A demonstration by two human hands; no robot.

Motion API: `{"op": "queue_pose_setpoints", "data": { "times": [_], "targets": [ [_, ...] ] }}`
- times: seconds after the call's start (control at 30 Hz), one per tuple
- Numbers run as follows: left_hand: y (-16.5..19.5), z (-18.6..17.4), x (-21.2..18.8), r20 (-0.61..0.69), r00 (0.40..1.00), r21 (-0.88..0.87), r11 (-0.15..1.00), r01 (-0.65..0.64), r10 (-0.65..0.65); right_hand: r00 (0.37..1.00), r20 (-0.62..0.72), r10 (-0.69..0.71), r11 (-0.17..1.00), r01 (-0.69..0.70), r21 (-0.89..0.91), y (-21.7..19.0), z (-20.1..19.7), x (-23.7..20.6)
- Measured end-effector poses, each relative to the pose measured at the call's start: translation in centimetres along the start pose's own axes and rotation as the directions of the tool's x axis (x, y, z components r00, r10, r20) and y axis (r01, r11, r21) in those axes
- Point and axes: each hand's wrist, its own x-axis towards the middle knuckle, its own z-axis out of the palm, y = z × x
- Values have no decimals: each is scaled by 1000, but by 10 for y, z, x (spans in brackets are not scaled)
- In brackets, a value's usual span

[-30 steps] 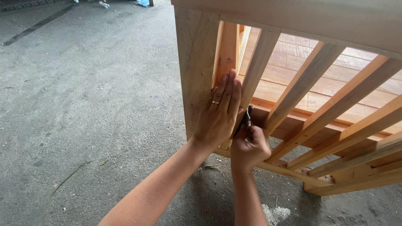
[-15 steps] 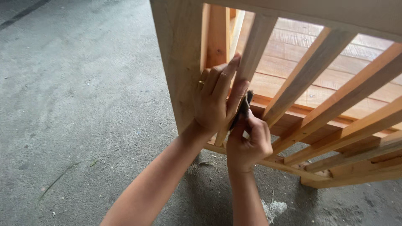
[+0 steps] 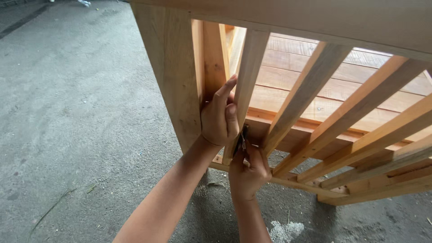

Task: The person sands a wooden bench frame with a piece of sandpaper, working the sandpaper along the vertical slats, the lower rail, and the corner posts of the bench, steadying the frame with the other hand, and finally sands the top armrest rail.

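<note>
Wooden slat (image 3: 246,85) gripped by left hand (image 3: 218,118), grain rough.

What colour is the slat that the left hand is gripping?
The slat is pale, light-brown bare wood; the head view shows it, gripped by the left hand.

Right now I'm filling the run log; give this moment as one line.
left hand: grips slat | right hand: holds small dark tool at slat's foot | wooden frame on concrete floor
</note>
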Motion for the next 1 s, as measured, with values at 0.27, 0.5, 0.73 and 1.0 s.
{"op": "queue_pose_setpoints", "data": {
  "times": [0.27, 0.5, 0.73, 1.0],
  "targets": [
    [-4, -1, -7, 34, 999, 8, 1000, 27, -27, 992, -79, -98, 993, 102, 53, -2, 2, 3],
    [-7, 1, -6, 53, 997, -8, 999, 52, -51, 996, -68, -61, 996, 66, 63, 3, 3, -1],
    [-7, 4, -2, 4, 1000, 11, 1000, -5, 5, 999, 24, 45, 996, -47, 72, 5, 5, 6],
    [-10, 9, 3, -14, 999, 17, 999, -33, 33, 997, 45, 58, 997, -61, 56, -16, 0, 15]
  ]
}}
